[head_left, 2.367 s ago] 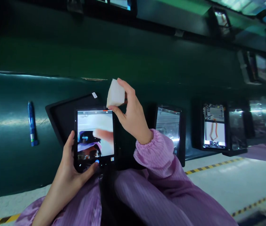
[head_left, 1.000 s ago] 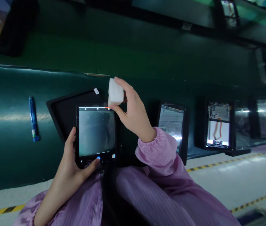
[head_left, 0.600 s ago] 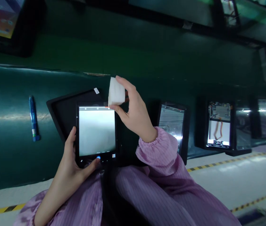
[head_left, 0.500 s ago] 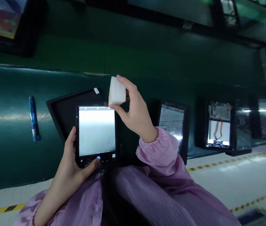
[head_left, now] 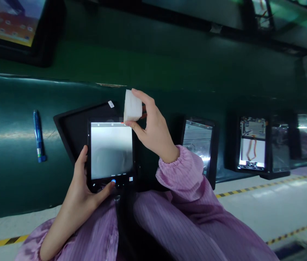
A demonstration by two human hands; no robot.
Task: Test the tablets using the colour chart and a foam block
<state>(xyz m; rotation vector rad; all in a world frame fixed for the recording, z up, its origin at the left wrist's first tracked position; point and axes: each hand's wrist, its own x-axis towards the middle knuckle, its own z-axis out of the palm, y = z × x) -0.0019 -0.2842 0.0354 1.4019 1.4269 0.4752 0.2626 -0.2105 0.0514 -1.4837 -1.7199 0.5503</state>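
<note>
A black tablet [head_left: 111, 152] with a lit, greyish-white camera screen lies in front of me. My left hand [head_left: 85, 185] grips its lower left side, the thumb on the blue on-screen button and the fingers hidden behind the edge. Over the tablet's top right corner, my right hand [head_left: 155, 125] pinches a white block [head_left: 133, 105] that looks like foam between thumb and fingers. A black tray-like cover [head_left: 74, 121] with a small white label lies tilted partly under the tablet.
A blue pen [head_left: 38, 136] lies on the green bench at left. To the right are another tablet [head_left: 197, 145] and an opened device [head_left: 252, 145] showing its inner parts. A tablet with an orange screen [head_left: 9, 25] stands at the upper left. Striped floor tape [head_left: 14, 240] runs below.
My right hand has shifted slightly left with the white block. The tablet's screen picture has darkened, with a grey shape in its lower part. My left hand stays put.
</note>
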